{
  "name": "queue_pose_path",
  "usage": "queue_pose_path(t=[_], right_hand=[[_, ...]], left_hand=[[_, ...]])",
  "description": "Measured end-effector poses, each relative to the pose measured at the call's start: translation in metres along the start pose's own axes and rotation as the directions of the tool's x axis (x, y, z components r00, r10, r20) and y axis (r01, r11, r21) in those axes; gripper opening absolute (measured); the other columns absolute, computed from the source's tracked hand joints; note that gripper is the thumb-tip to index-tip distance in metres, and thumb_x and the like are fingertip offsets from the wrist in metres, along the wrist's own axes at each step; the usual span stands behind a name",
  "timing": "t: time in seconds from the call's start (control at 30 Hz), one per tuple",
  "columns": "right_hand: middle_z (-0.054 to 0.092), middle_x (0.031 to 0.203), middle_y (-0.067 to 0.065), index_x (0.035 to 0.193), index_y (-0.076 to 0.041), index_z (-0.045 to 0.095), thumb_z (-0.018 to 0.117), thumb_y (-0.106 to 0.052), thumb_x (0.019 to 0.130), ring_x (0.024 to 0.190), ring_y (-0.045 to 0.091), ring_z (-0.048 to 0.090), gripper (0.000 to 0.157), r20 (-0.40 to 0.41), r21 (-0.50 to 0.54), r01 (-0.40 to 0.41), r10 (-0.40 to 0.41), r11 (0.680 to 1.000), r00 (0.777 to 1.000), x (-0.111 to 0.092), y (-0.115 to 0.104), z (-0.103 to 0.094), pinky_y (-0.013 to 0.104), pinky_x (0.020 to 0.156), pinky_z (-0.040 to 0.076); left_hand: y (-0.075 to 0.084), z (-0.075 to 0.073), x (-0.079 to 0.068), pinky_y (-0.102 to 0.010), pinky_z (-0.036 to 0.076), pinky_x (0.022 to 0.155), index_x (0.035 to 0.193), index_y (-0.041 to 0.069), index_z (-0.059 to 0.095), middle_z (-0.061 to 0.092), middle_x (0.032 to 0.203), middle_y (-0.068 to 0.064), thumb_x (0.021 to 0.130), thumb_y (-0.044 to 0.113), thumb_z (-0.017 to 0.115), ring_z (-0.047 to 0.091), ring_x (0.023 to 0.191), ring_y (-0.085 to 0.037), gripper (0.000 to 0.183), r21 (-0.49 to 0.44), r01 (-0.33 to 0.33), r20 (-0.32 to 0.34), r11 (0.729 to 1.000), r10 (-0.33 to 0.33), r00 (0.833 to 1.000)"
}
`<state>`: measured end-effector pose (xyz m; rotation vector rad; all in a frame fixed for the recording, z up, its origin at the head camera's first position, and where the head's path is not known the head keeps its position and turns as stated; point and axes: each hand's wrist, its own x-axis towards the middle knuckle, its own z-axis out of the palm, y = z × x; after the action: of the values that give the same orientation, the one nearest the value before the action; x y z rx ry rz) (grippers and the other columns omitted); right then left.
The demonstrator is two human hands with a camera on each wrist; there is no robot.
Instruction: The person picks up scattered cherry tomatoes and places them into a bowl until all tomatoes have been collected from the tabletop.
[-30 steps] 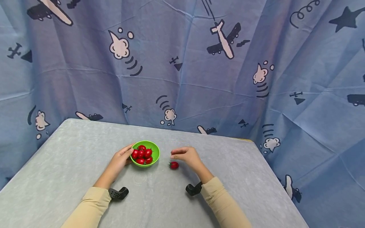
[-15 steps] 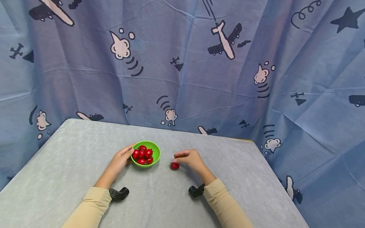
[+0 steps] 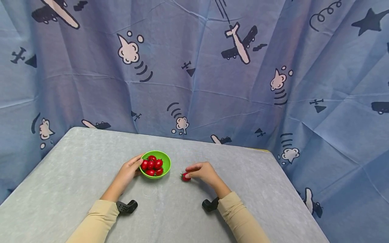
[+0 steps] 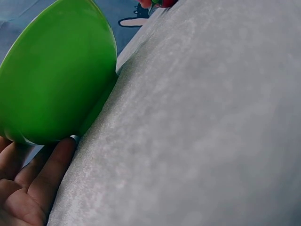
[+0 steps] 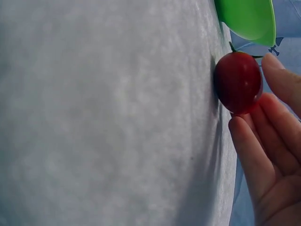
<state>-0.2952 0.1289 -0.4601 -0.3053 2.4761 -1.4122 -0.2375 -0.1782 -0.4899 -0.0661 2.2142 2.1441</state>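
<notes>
In the head view, my left hand (image 3: pixel 129 168) holds the left side of a green bowl (image 3: pixel 165 166), its thumb at the rim beside the tomatoes inside. The left wrist view shows that hand's fingers (image 4: pixel 55 169) against the bowl's outer wall (image 4: pixel 56 84), low down. Several small red tomatoes (image 3: pixel 151 164) lie in the bowl. To the right, my right hand (image 3: pixel 204 172) grips one more small red tomato (image 3: pixel 183 177) down at the table. In the right wrist view this tomato (image 5: pixel 237 82) has a green stem end, with thumb and fingers around it.
The bowl stands on a table with a light grey cover (image 3: pixel 164 216). Behind the table hangs a blue curtain (image 3: pixel 212 94) printed with airplanes and clouds. Black devices (image 3: pixel 127 206) are strapped to both wrists, below beige sleeves.
My right hand has come down and slightly right, its thumb and fingers closing in around the single tomato. My left hand and the bowl stay in place.
</notes>
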Motion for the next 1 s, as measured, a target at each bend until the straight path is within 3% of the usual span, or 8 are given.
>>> queue_pose_path(t=[0.33, 0.57, 0.77, 1.0], right_hand=[[0.078, 0.096, 0.012, 0.101, 0.0, 0.078, 0.086, -0.009, 0.075, 0.074, 0.004, 0.064, 0.029, 0.016, -0.001, -0.015, 0.015, 1.0, 1.0, -0.006, -0.006, 0.003, 0.026, 0.069, 0.056], [0.078, 0.095, 0.007, 0.097, -0.007, 0.081, 0.089, -0.019, 0.073, 0.08, 0.008, 0.068, 0.028, -0.033, -0.001, -0.034, 0.034, 0.999, 0.999, 0.0, -0.007, 0.003, 0.023, 0.07, 0.054], [0.079, 0.093, 0.006, 0.098, -0.01, 0.081, 0.089, -0.022, 0.073, 0.085, 0.009, 0.07, 0.028, -0.04, -0.018, 0.011, -0.012, 1.0, 0.999, 0.005, -0.024, 0.006, 0.025, 0.077, 0.053], [0.079, 0.09, 0.007, 0.099, -0.008, 0.08, 0.088, -0.02, 0.074, 0.086, 0.012, 0.073, 0.028, 0.02, 0.067, 0.049, -0.05, 0.997, 0.999, 0.005, -0.045, 0.011, 0.029, 0.085, 0.054]], left_hand=[[-0.001, 0.0, 0.001, -0.018, 0.051, 0.088, 0.153, 0.007, 0.037, 0.036, 0.159, -0.015, 0.108, 0.029, 0.041, 0.045, 0.135, -0.021, 0.051, 0.007, 0.002, -0.009, 1.0, -0.002, 1.0], [-0.001, -0.001, 0.002, -0.017, 0.051, 0.087, 0.153, 0.007, 0.037, 0.036, 0.16, -0.015, 0.108, 0.029, 0.041, 0.042, 0.138, -0.025, 0.051, 0.008, 0.001, -0.01, 1.0, -0.001, 1.0], [0.001, -0.001, 0.001, -0.017, 0.051, 0.087, 0.153, 0.007, 0.037, 0.036, 0.159, -0.015, 0.108, 0.029, 0.04, 0.043, 0.137, -0.023, 0.051, 0.013, -0.002, -0.016, 1.0, 0.002, 1.0], [0.001, 0.0, 0.0, -0.016, 0.05, 0.087, 0.154, 0.007, 0.036, 0.035, 0.16, -0.016, 0.108, 0.028, 0.04, 0.041, 0.139, -0.026, 0.051, 0.006, 0.005, -0.007, 1.0, -0.005, 1.0]])
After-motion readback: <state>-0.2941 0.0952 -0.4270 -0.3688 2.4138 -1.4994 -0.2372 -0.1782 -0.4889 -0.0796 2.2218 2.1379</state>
